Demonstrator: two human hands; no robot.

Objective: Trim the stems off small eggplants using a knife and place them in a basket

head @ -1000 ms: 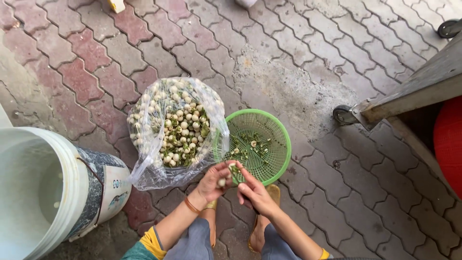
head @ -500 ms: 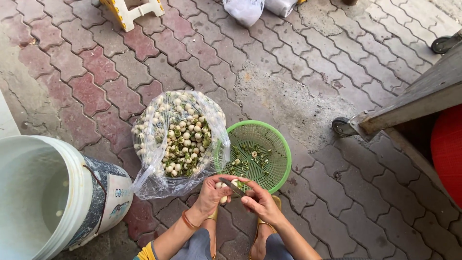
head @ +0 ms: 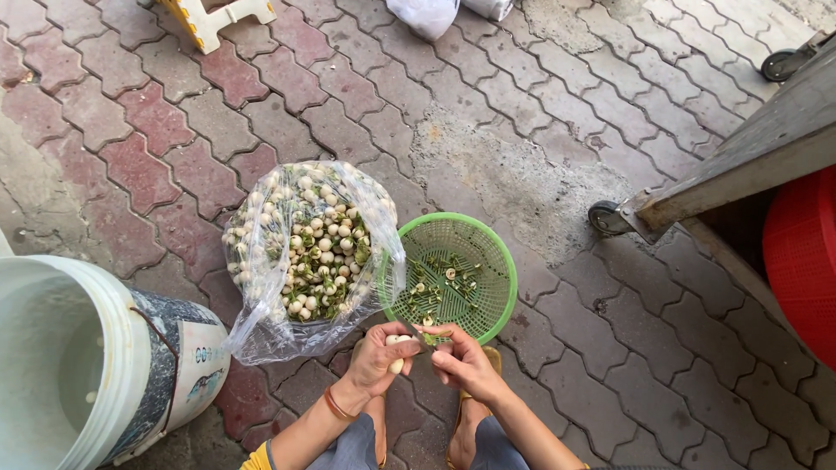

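**Hands Meet Over a Pale Seed at the Basket's Near Rim**

We took the green basket (head: 453, 274) as our landmark. It sat on the brick paving (head: 522, 113), holding a scatter of green scraps and a few pale bits.

Just below its near rim we saw the left hand (head: 376, 359) curled around a small pale seed (head: 396, 348), thumb and fingers pinching it. The right hand (head: 466, 361) met it from the other side, its fingertips pressed close against the left hand's, and something thin and dark lay between them; we could not tell what it was. Both hands hovered above the person's sandalled feet.

To the left of the basket, touching its rim, stood an open clear plastic bag (head: 305, 252) heaped with pale round seeds. Farther left and lower stood a large white bucket (head: 96, 365). To the right of the basket we saw a metal cart frame (head: 740, 165) with a small wheel, and beyond it a red crate (head: 805, 261).
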